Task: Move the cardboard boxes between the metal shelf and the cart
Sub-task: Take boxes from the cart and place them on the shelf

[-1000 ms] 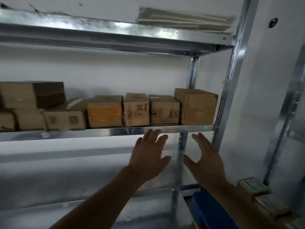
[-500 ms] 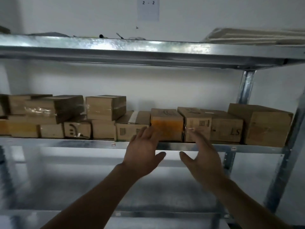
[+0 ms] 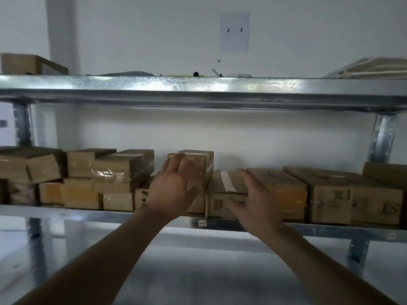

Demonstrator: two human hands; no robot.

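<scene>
Several cardboard boxes line the middle level of the metal shelf [image 3: 92, 214], some stacked two high. My left hand [image 3: 174, 190] reaches up to a small taped box [image 3: 198, 158] that sits on top of the row; its straight fingers lie against the box's front left edge. My right hand [image 3: 255, 201] is spread open in front of a low box with a white tape strip [image 3: 226, 183], beside an orange-fronted box [image 3: 288, 194]. Neither hand grips anything. The cart is out of view.
The upper shelf level [image 3: 198, 89] runs overhead, with a box [image 3: 26, 63] at its left, small items in the middle and flat cardboard [image 3: 370, 67] at right. A "2 - 2" paper [image 3: 234, 31] hangs on the wall. The shelf's uprights [image 3: 383, 137] stand at both sides.
The view has swung left and moved closer to the shelf. Both hands have risen from below the shelf edge to the boxes, the left one reaching the upper taped box.
</scene>
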